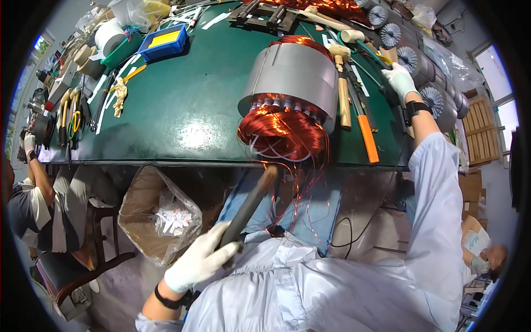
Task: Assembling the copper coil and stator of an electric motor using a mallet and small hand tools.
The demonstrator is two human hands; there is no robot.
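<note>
Two white-gloved hands: the left hand (202, 259) has its fingers wrapped round one dark bar (246, 207); whether the right hand (399, 80), at the table's (204, 94) right side, grips anything is unclear. One blue tray (164, 52) holds yellow pieces (166, 37). One metal cylinder (296, 72) with copper wire (285, 133) sits beyond the bar's tip.

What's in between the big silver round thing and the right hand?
Between the silver cylinder and the right hand, the head view shows at least a wooden-handled mallet, an orange-handled tool and a white strip.
</note>
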